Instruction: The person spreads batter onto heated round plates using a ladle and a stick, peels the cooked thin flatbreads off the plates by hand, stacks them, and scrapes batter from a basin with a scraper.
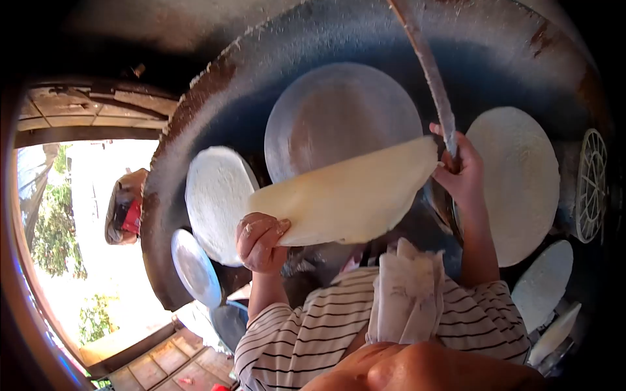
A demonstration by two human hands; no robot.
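Flatbread (339,199) is held near the round plate (342,117): left hand (261,242) pinching one end, right hand (464,166) with fingers curled round a stick (430,72) at the other. I advise even support.

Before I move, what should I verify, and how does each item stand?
1. Left grip holding one end of the pale sheet: ok.
2. Right grip at the sheet's opposite end: ok.
3. Stick firmly held at the right grip: cannot tell.
4. Sheet's far side undamaged: cannot tell; it faces away.
5. Large metal plate fully visible: not ok; the sheet hides its lower part.
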